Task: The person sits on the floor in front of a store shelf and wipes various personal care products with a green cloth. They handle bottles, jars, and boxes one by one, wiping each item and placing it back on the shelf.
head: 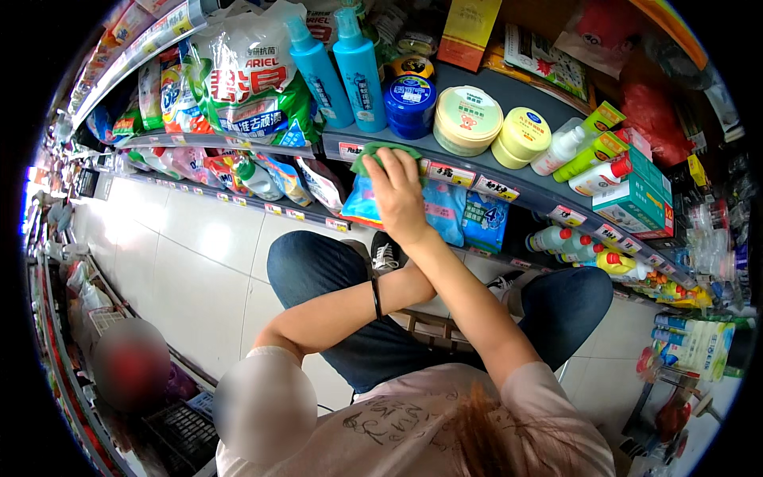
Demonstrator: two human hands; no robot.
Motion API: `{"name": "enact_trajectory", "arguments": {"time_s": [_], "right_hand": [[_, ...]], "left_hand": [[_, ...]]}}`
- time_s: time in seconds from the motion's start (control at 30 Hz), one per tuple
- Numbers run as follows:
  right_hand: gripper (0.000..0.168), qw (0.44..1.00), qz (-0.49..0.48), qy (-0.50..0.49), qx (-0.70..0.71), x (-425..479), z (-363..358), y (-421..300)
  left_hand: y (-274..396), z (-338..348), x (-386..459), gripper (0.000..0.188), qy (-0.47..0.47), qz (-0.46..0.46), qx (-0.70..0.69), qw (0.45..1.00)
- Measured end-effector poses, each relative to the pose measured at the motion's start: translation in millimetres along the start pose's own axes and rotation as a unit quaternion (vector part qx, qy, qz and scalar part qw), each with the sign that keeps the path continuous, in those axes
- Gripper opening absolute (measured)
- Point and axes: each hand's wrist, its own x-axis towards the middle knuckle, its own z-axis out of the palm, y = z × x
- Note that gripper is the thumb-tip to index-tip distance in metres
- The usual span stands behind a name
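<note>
My right hand [396, 188] holds a green cloth [381, 156] against the shelf's front edge, over the price-tag strip [451, 174]. My left hand [420, 284] lies low behind my right forearm, mostly hidden, so its fingers do not show; a black band is on that forearm. Just above the cloth, blue lidded jars [410, 106] and two blue spray bottles [360, 77] stand on the shelf. To their right are a pale green round tub [468, 119] and yellow jars [521, 137]. Below the cloth hang or lie blue soft packs [444, 208].
A large Ariel detergent bag [250, 77] stands at the left of the shelf. Tubes, bottles and a green box [635, 197] stand to the right. More bottles [560, 238] fill the lower shelf. Behind at the left are a black crate [179, 432] and another shelf.
</note>
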Motion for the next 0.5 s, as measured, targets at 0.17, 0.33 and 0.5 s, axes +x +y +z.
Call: {"name": "enact_trajectory", "arguments": {"time_s": [0.17,0.33,0.5], "right_hand": [[0.035,0.998,-0.062,-0.032,0.003,21.9,33.3,-15.7],[0.024,0.958,-0.03,-0.279,0.05,5.6,77.7,-13.8],[0.023,0.877,0.197,-0.27,0.347,-21.5,18.4,-6.1]], "left_hand": [[-9.5,5.2,-5.7,0.048,-0.001,0.007,-0.022,1.0],[-11.5,22.7,1.1,0.047,0.042,-0.006,0.058,0.997],[-23.6,33.3,-0.5,0.043,0.034,-0.05,0.113,0.992]]}}
